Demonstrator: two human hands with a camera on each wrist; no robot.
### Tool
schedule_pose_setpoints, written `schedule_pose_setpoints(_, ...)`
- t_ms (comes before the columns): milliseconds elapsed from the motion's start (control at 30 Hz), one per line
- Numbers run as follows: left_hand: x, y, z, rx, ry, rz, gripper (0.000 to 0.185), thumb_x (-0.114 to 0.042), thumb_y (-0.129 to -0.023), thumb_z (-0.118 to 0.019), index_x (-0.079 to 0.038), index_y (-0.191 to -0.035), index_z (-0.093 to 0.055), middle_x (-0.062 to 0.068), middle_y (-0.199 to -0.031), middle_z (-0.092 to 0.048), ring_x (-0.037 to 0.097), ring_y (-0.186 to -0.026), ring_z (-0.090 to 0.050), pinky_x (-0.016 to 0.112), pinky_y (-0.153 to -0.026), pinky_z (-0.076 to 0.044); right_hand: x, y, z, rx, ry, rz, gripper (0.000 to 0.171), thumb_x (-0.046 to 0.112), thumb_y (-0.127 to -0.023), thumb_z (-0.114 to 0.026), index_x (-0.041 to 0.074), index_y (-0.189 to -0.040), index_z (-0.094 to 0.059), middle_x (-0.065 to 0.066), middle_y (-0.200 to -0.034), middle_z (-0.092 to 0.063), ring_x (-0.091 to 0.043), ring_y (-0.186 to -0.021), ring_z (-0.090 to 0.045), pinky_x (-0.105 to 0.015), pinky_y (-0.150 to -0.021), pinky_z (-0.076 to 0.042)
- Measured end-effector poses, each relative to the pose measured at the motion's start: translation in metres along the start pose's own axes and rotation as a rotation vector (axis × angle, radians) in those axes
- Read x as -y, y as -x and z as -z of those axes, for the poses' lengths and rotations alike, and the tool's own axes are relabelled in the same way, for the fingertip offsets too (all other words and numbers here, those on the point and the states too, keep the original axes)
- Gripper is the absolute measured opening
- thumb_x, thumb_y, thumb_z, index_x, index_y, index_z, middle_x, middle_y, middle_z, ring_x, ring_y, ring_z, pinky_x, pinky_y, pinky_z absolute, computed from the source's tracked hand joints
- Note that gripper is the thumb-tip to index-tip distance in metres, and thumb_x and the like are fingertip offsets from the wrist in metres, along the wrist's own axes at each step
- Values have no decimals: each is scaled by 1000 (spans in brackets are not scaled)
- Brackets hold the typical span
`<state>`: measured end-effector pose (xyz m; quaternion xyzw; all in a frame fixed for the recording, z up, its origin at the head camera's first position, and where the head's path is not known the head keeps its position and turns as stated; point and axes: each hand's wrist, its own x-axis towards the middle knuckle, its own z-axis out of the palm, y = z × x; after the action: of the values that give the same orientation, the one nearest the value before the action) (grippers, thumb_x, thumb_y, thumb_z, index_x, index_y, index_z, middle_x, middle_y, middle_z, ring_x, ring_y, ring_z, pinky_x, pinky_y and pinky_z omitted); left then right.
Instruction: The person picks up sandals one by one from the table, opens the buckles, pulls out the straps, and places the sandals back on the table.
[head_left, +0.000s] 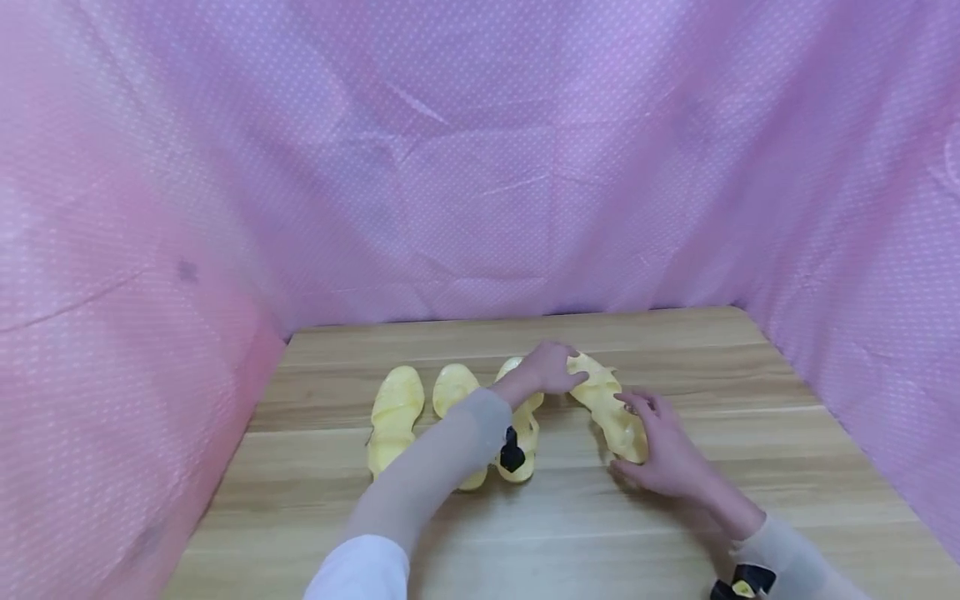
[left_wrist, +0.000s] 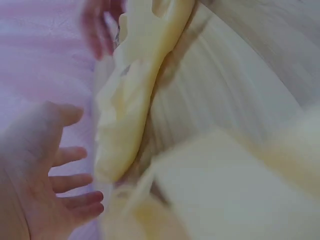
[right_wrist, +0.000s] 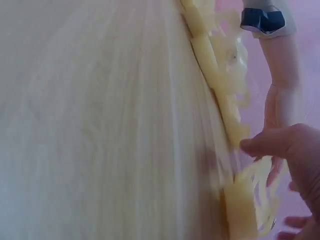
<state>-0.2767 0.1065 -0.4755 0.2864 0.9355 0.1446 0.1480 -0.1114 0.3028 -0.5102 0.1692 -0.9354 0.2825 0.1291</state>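
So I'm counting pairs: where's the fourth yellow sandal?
Head view: the yellow plastic sandal lies right of the other three sandals, between both hands on the wooden table.

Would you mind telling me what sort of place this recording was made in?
Probably a makeshift recording booth: a wooden table walled on three sides by pink dotted cloth, with only yellow sandals laid out on it.

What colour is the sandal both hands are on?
The sandal is pale yellow, clearest in the head view.

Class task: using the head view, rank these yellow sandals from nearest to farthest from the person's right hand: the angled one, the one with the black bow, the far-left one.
1. Angled sandal: touching the right hand.
2. Bow sandal: middle, under the left forearm.
3. Far-left sandal: row's left end.
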Motion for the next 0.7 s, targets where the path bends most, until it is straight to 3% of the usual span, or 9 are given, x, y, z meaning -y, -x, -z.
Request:
schedule_pose_setpoints(133,16,13,11,-40,-79,70,58,-51,-107,-54,-14,-151,-60,2,-155,-62,29,-150,-51,43,-122,-45,23,-2,-10,-94,-5,125,99,25,-63,-102,4,-147,-54,-29,-147,-48,-42,-130,-51,-65,-95,-56)
schedule_pose_setpoints(200,24,19,13,-46,-99,122,57,-53,-107,-54,-12,-145,-65,4,-148,-67,30,-143,-57,43,-118,-49,40,-3,-21,-62,-32,155,102,31,-62,-102,5,-148,-54,-25,-148,-50,-39,-131,-53,-62,-99,-57)
schedule_pose_setpoints(267,31,25,15,-37,-98,150,57,-54,-107,-54,-9,-139,-68,9,-143,-70,32,-136,-62,44,-114,-52,57,-5,-35,20,-53,130,105,37,-63,-101,9,-151,-52,-22,-151,-49,-34,-132,-55,-58,-101,-58)
schedule_pose_setpoints(367,37,31,15,-22,-84,139,57,-53,-108,-53,-4,-132,-70,14,-136,-72,33,-127,-67,43,-109,-56,76,-9,-54,136,-70,62,112,44,-63,-101,14,-157,-46,-20,-156,-46,-31,-131,-57,-53,-104,-58)
schedule_pose_setpoints(433,39,33,13,-13,-69,133,59,-52,-109,-52,-2,-136,-68,15,-140,-70,34,-132,-65,44,-111,-54,84,-13,-65,162,-76,30,113,41,-64,-101,14,-158,-44,-22,-157,-43,-30,-127,-60,-49,-101,-59)
schedule_pose_setpoints(567,41,33,10,-13,-16,136,58,-48,-110,-54,-3,-145,-62,15,-148,-65,34,-142,-58,44,-118,-49,90,-25,-79,110,-94,33,102,28,-70,-100,8,-154,-47,-23,-148,-47,-24,-110,-65,-41,-91,-62)
schedule_pose_setpoints(700,44,28,8,-47,28,88,54,-44,-109,-57,-5,-146,-62,13,-150,-64,34,-146,-54,44,-123,-45,86,-33,-82,70,-80,36,95,21,-71,-100,5,-150,-49,-21,-140,-51,-21,-100,-64,-38,-86,-62)
